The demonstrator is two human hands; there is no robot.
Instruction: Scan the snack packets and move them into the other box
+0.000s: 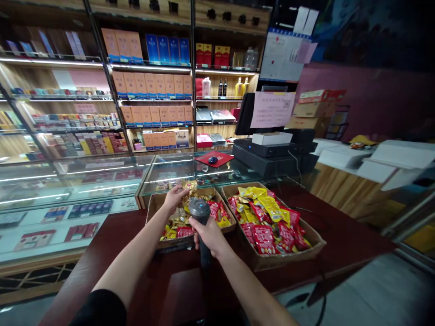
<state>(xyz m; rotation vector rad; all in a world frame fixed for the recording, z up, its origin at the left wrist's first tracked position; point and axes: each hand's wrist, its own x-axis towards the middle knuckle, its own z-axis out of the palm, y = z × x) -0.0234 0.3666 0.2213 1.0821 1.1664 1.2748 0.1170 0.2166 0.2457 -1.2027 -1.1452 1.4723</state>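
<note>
My right hand [211,234] is wrapped around the handle of a black barcode scanner [199,209], held upright before the left box. Above that box, my left hand [176,198] pinches a small gold snack packet [190,184] at its far side. The left cardboard box [228,228] holds gold, yellow and red packets, partly hidden by my hands and the scanner. Beside it on the right, a second cardboard box [288,261] is heaped with red packets [264,239] and yellow packets [272,206].
Both boxes stand on a dark red table [340,226]. Behind are a glass display counter [102,181], a red mouse pad [217,159] with a mouse, and a monitor [245,114] above a black cash drawer [258,158]. Stocked shelves [152,99] line the wall.
</note>
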